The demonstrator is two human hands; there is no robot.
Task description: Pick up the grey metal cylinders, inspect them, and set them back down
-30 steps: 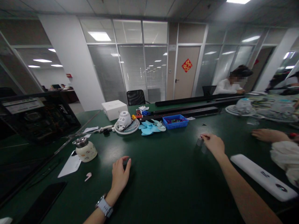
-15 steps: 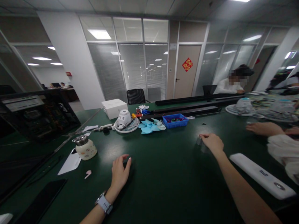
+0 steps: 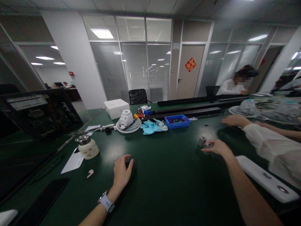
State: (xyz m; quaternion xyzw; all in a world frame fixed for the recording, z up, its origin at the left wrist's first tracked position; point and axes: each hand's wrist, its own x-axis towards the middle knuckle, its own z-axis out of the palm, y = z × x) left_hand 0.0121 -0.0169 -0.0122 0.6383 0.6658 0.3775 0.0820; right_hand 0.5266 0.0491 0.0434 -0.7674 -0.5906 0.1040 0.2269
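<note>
My left hand (image 3: 122, 171), with a watch (image 3: 105, 202) on its wrist, rests on the dark green table (image 3: 160, 175). Its thumb stands apart from the fingers and it holds nothing. At the right, my right hand (image 3: 218, 147) has thumb and fingers around a small grey metal cylinder (image 3: 208, 145), whose top shows between them. Just left of those fingertips a similar metal cylinder (image 3: 202, 141) stands upright on the table, apart from the hand. A long white device (image 3: 265, 177) with a round button lies beside my right forearm.
Fan parts (image 3: 128, 122), light blue fan blades (image 3: 152, 126) and a blue tray (image 3: 177, 121) of small parts lie farther back. At left are a cream flask (image 3: 88, 147), a pink earbud (image 3: 90, 173) and a phone-like black slab (image 3: 44, 201). A co-worker's hand (image 3: 236, 121) reaches in from the right.
My right hand has shifted from the left metal cylinder to the one beside it, slightly right and nearer me. The co-worker's hand and sleeve have moved left. My left hand stays put.
</note>
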